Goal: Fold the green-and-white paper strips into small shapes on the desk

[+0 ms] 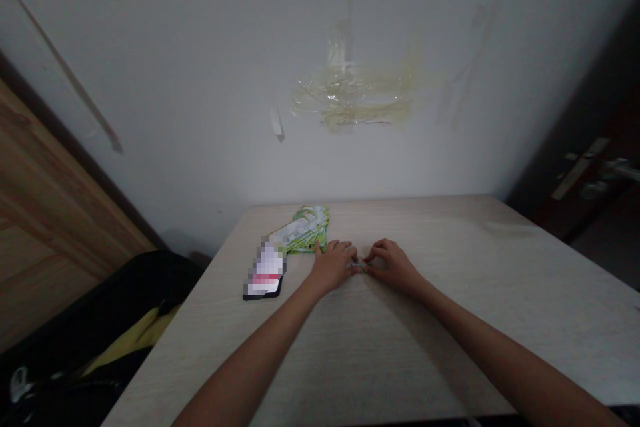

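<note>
Close together at the middle of the table, my two hands work at a small flat pale thing with a bit of green (357, 266), too small to name. My left hand (334, 265) has its fingers bent down over the thing's left end, with the thumb side nearest a loose pile of green-and-white printed packets or cards (307, 227). The thumb and forefinger of my right hand (394, 267) pinch the other end. Much of the small thing is hidden behind my fingertips.
A phone (273, 285) with a lit screen, partly blurred out, lies left of the pile on the pale wooden table (390, 360). Behind the table rises a wall (200, 113) with old tape (355, 97). A dark bag with yellow cloth (135, 337) is at lower left; a door handle (620, 168) is at right.
</note>
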Tool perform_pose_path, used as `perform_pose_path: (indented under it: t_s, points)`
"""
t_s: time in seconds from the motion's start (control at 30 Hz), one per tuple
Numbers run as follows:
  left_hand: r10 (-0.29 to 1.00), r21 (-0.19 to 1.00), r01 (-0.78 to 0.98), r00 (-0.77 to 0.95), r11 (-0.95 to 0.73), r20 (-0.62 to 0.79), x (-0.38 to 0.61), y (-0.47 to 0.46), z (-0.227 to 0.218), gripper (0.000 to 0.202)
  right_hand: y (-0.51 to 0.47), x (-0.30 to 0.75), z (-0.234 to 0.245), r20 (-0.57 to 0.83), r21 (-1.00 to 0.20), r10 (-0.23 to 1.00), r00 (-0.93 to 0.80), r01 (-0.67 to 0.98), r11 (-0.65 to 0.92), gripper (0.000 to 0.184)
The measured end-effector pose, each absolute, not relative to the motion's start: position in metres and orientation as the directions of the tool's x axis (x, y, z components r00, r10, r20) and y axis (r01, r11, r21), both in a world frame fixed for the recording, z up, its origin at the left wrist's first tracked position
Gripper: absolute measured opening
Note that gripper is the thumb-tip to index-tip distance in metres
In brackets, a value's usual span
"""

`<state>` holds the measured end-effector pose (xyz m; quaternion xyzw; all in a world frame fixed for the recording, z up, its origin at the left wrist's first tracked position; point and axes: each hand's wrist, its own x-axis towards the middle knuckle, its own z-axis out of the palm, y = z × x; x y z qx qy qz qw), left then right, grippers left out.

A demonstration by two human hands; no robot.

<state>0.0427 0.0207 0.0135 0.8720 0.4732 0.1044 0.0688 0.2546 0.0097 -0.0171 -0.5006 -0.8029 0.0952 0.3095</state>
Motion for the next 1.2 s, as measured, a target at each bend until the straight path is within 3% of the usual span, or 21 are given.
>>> perform_pose_path:
  t_s: [0.27,0.5,1.2]
  points:
    - [0.855,0.287,0.806,0.483,-0.518,0.188,0.037,0.019,0.004,0.025,0.009,0.254,-0.019,0.485,-0.490,0.788,-0.380,0.628,0.604,0.008]
    - [0.884,0.319,0.824,0.426,-0.468,0.196,0.042,0.015,0.004,0.024,0.007,0.257,-0.017,0.456,-0.555,0.793,-0.404,0.567,0.608,0.011]
    - [0.888,0.375,0.805,0.415,-0.460,0.198,0.034,0.023,0.002,0.016,-0.002,0.252,-0.008,0.390,-0.391,0.789,-0.475,0.690,0.609,0.019]
